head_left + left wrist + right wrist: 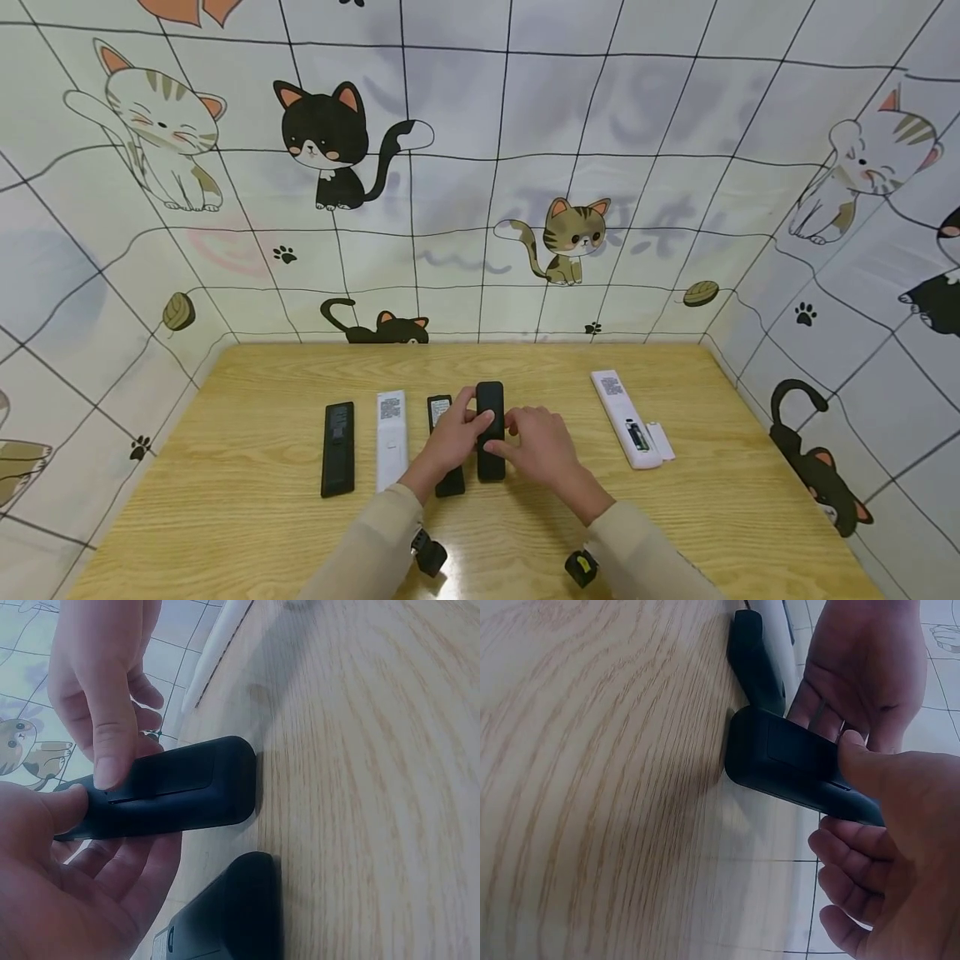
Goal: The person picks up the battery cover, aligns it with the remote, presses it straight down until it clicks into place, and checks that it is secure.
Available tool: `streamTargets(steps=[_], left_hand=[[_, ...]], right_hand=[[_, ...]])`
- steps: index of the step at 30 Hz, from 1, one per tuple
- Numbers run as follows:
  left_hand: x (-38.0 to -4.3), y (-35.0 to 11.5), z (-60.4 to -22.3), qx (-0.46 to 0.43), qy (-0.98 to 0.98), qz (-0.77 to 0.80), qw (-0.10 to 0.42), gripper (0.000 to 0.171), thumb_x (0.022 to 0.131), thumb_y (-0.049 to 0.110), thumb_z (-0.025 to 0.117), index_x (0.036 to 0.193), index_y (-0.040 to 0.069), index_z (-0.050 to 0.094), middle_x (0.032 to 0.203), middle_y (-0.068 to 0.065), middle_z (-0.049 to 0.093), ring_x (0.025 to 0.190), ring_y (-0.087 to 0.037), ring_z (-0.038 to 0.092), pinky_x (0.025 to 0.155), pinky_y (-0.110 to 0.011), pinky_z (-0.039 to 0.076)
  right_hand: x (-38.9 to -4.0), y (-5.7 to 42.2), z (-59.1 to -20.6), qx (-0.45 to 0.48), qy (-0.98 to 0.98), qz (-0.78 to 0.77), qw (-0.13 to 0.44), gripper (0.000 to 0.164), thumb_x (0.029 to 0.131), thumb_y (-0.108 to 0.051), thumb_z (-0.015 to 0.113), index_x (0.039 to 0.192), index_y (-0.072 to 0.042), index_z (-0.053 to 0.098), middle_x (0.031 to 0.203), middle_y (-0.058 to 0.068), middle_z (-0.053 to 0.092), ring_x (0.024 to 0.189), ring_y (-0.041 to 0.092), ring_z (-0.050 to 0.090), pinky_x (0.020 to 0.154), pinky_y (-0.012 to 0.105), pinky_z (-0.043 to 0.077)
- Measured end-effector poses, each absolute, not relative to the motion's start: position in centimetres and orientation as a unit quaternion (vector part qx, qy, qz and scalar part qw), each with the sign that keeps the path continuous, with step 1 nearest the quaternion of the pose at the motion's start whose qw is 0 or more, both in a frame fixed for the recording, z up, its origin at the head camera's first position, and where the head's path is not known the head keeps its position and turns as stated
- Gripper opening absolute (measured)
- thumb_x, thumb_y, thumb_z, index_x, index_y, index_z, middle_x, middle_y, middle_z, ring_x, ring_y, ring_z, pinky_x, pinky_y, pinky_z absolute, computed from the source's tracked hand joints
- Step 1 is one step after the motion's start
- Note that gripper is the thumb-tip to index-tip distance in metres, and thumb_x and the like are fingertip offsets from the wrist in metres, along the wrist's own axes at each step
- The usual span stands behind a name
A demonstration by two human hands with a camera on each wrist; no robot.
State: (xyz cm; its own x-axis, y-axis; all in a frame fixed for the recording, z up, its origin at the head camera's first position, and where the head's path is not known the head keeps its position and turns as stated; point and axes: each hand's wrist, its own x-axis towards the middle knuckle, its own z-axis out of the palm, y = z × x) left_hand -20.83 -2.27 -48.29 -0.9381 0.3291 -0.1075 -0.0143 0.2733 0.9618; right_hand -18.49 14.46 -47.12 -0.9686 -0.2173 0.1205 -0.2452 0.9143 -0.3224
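A black remote control [491, 467] is tilted back side up, its lower end at the tabletop. My left hand [452, 437] grips it from the left, thumb on the back and fingers underneath, as the left wrist view shows. From the right, my right hand [546, 446] holds it too, with the thumb pressed on the battery cover [802, 750] near its seam. That cover sits in place in both wrist views. Just left lies another black remote [450, 483], partly hidden behind my left hand.
Farther left on the wooden table [247, 442] lie a white remote [391, 433] and a black remote [338, 450]. To the right, a white remote [617, 404] has its battery compartment [637, 435] exposed, its loose cover [661, 442] beside it. Cat-printed cloth [457, 192] walls the back and sides.
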Motion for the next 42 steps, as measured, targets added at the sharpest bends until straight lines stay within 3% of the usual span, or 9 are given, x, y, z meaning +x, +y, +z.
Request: streamTargets(steps=[9, 16, 24, 32, 42], left_hand=[[-20.6, -2.2, -48.4, 0.098, 0.782, 0.598, 0.143, 0.038, 0.102, 0.030, 0.050, 0.139, 0.024, 0.043, 0.099, -0.010, 0.069, 0.080, -0.016, 0.064, 0.071, -0.035, 0.054], [-20.5, -2.0, -48.3, 0.095, 0.801, 0.577, 0.129, 0.039, 0.102, 0.032, 0.051, 0.139, 0.023, 0.043, 0.098, -0.008, 0.069, 0.075, -0.018, 0.061, 0.066, -0.030, 0.044], [-20.4, -2.0, -48.4, 0.081, 0.804, 0.576, 0.122, 0.038, 0.101, 0.032, 0.052, 0.137, 0.023, 0.045, 0.095, -0.009, 0.067, 0.072, -0.018, 0.058, 0.063, -0.030, 0.044], [-20.4, -1.9, -48.3, 0.077, 0.815, 0.564, 0.113, 0.038, 0.101, 0.031, 0.052, 0.138, 0.022, 0.045, 0.100, -0.010, 0.069, 0.079, -0.018, 0.059, 0.068, -0.031, 0.043], [-20.6, -1.9, -48.7, 0.078, 0.817, 0.560, 0.110, 0.039, 0.101, 0.033, 0.053, 0.137, 0.020, 0.045, 0.096, -0.009, 0.070, 0.074, -0.018, 0.058, 0.065, -0.031, 0.042]], right_hand=[[-18.5, 14.1, -47.6, 0.100, -0.980, 0.170, 0.039, 0.037, 0.078, -0.050, 0.077, 0.080, -0.015, 0.062, 0.072, -0.006, 0.058, 0.067, 0.013, 0.049, 0.062, 0.031, 0.036], [-18.6, 14.1, -47.7, 0.094, -0.979, 0.178, 0.041, 0.037, 0.078, -0.049, 0.077, 0.076, -0.018, 0.059, 0.069, -0.008, 0.054, 0.064, 0.011, 0.047, 0.060, 0.029, 0.034], [-18.6, 13.8, -47.7, 0.101, -0.980, 0.167, 0.031, 0.036, 0.080, -0.049, 0.075, 0.073, -0.018, 0.060, 0.064, -0.008, 0.052, 0.060, 0.012, 0.045, 0.060, 0.030, 0.033], [-18.4, 13.7, -47.9, 0.118, -0.981, 0.154, 0.018, 0.033, 0.086, -0.047, 0.069, 0.083, -0.015, 0.058, 0.072, -0.005, 0.051, 0.070, 0.015, 0.042, 0.070, 0.035, 0.034], [-18.4, 14.1, -48.3, 0.117, -0.978, 0.172, 0.022, 0.032, 0.086, -0.047, 0.070, 0.080, -0.017, 0.058, 0.072, -0.007, 0.052, 0.069, 0.013, 0.044, 0.068, 0.033, 0.033]])
